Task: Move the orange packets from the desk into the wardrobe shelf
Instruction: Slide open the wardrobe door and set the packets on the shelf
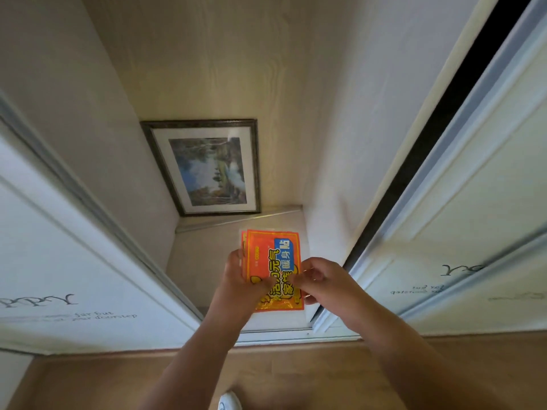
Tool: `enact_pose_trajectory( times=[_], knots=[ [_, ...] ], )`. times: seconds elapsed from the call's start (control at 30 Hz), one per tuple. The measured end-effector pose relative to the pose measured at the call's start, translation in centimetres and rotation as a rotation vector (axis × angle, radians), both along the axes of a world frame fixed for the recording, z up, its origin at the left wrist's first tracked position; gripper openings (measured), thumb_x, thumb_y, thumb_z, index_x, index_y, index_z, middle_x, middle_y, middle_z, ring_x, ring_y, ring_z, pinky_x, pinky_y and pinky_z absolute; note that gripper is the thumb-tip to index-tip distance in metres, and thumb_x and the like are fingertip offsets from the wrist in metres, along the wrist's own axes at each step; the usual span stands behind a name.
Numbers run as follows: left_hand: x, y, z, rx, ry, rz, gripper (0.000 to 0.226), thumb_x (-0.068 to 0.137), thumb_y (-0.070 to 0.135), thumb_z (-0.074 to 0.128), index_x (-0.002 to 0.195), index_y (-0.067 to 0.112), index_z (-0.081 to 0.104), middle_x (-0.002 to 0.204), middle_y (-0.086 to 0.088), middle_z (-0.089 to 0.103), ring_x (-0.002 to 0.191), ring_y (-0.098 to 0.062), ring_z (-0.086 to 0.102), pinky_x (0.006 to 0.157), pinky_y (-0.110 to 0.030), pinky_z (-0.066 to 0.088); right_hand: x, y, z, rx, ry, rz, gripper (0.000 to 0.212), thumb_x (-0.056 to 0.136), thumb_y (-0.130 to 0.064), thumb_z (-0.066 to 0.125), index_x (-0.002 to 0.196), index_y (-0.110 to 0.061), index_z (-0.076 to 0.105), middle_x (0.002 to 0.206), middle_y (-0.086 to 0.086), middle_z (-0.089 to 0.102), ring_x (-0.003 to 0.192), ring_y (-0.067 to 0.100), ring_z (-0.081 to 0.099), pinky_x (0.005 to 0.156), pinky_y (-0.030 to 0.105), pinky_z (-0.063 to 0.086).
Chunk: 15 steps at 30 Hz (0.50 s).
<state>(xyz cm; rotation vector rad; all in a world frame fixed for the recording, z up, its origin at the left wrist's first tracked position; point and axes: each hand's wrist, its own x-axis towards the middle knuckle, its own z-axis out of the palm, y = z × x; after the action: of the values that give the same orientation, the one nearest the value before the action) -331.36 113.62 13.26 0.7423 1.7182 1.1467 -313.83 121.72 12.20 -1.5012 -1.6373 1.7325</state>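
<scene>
A stack of orange packets [273, 255] with yellow and blue print is held over the pale wardrobe shelf [195, 267], inside the open wardrobe. My left hand [239, 279] grips the stack along its left edge. My right hand [319, 276] pinches the top packet near its middle right. Both arms reach in from the bottom of the head view. Whether the packets touch the shelf I cannot tell.
A framed landscape picture [207, 170] leans against the wardrobe's back wall behind the shelf. White sliding doors stand at the left [74, 261] and right [458, 232]. The wood floor [88, 380] lies below, and a white shoe tip [229, 402] shows at the bottom.
</scene>
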Motion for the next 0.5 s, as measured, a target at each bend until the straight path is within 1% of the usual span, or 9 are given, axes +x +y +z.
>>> enact_pose_trajectory(
  times=[0.07, 0.13, 0.2, 0.23, 0.27, 0.33, 0.4, 0.47, 0.5],
  knots=[
    [-1.7, 0.8, -0.6, 0.009, -0.051, -0.033, 0.058, 0.079, 0.004, 0.083, 0.117, 0.034, 0.052, 0.101, 0.002, 0.076, 0.089, -0.015, 0.076, 0.081, -0.042, 0.062, -1.5, 0.3, -0.1, -0.007, -0.016, -0.027, 0.018, 0.096, -0.025, 0.074, 0.107, -0.011, 0.068, 0.094, 0.009, 0.081, 0.08, 0.021, 0.079, 0.066, 0.03, 0.061],
    [-3.2, 1.6, -1.2, 0.027, -0.127, -0.023, 0.053, 0.083, -0.008, 0.073, 0.12, 0.025, 0.054, 0.096, -0.002, 0.078, 0.084, -0.017, 0.077, 0.075, -0.041, 0.064, -2.8, 0.5, -0.7, -0.006, -0.02, -0.057, 0.015, 0.098, -0.024, 0.071, 0.106, -0.012, 0.068, 0.092, 0.009, 0.082, 0.081, 0.023, 0.08, 0.07, 0.035, 0.064],
    [-4.5, 2.3, -1.8, 0.022, -0.189, -0.022, 0.05, 0.085, -0.013, 0.063, 0.117, 0.025, 0.057, 0.089, -0.003, 0.079, 0.076, -0.019, 0.077, 0.065, -0.037, 0.063, -4.0, 0.7, -1.4, 0.0, -0.021, -0.105, 0.009, 0.1, -0.023, 0.068, 0.102, -0.014, 0.066, 0.093, 0.011, 0.081, 0.081, 0.024, 0.08, 0.073, 0.039, 0.066],
    [-5.2, 2.6, -2.2, 0.014, -0.213, -0.023, 0.051, 0.083, -0.013, 0.061, 0.115, 0.026, 0.058, 0.089, -0.005, 0.079, 0.074, -0.02, 0.077, 0.062, -0.036, 0.062, -4.5, 0.7, -1.6, 0.012, -0.026, -0.132, 0.007, 0.101, -0.024, 0.067, 0.1, -0.017, 0.066, 0.095, 0.012, 0.08, 0.08, 0.023, 0.08, 0.072, 0.039, 0.067],
    [-5.8, 3.0, -2.6, 0.001, -0.228, -0.028, 0.052, 0.079, -0.011, 0.062, 0.113, 0.027, 0.058, 0.094, -0.009, 0.078, 0.076, -0.022, 0.077, 0.063, -0.038, 0.062, -4.8, 0.8, -1.9, 0.023, -0.03, -0.159, 0.006, 0.101, -0.024, 0.066, 0.098, -0.019, 0.065, 0.096, 0.012, 0.08, 0.08, 0.023, 0.08, 0.07, 0.039, 0.067],
    [-6.8, 3.7, -3.4, -0.025, -0.246, -0.049, 0.057, 0.072, -0.008, 0.064, 0.115, 0.029, 0.058, 0.105, -0.013, 0.075, 0.088, -0.029, 0.076, 0.071, -0.047, 0.063, -5.4, 1.1, -2.8, 0.022, -0.027, -0.229, 0.007, 0.102, -0.025, 0.065, 0.095, -0.022, 0.065, 0.095, 0.012, 0.079, 0.079, 0.025, 0.079, 0.07, 0.044, 0.067],
    [-7.5, 4.2, -4.4, -0.055, -0.249, -0.047, 0.062, 0.079, -0.016, 0.066, 0.126, 0.023, 0.054, 0.113, -0.013, 0.074, 0.1, -0.034, 0.074, 0.079, -0.054, 0.062, -5.9, 1.2, -3.6, -0.009, -0.028, -0.295, 0.007, 0.103, -0.025, 0.063, 0.096, -0.022, 0.064, 0.095, 0.013, 0.078, 0.075, 0.024, 0.079, 0.069, 0.045, 0.067],
    [-8.1, 4.8, -5.5, -0.07, -0.232, -0.031, 0.063, 0.082, -0.018, 0.066, 0.132, 0.017, 0.049, 0.116, -0.013, 0.072, 0.103, -0.033, 0.073, 0.075, -0.048, 0.063, -6.3, 1.4, -4.4, -0.057, -0.013, -0.299, 0.004, 0.103, -0.026, 0.063, 0.104, -0.022, 0.062, 0.1, 0.013, 0.078, 0.074, 0.026, 0.08, 0.068, 0.043, 0.067],
    [-8.3, 5.1, -6.1, -0.068, -0.214, -0.026, 0.062, 0.082, -0.018, 0.067, 0.132, 0.016, 0.049, 0.116, -0.012, 0.072, 0.101, -0.029, 0.074, 0.069, -0.042, 0.063, -6.4, 1.5, -4.8, -0.086, 0.008, -0.27, 0.01, 0.102, -0.025, 0.065, 0.11, -0.021, 0.06, 0.104, 0.014, 0.078, 0.076, 0.028, 0.081, 0.067, 0.041, 0.066]
  ],
)
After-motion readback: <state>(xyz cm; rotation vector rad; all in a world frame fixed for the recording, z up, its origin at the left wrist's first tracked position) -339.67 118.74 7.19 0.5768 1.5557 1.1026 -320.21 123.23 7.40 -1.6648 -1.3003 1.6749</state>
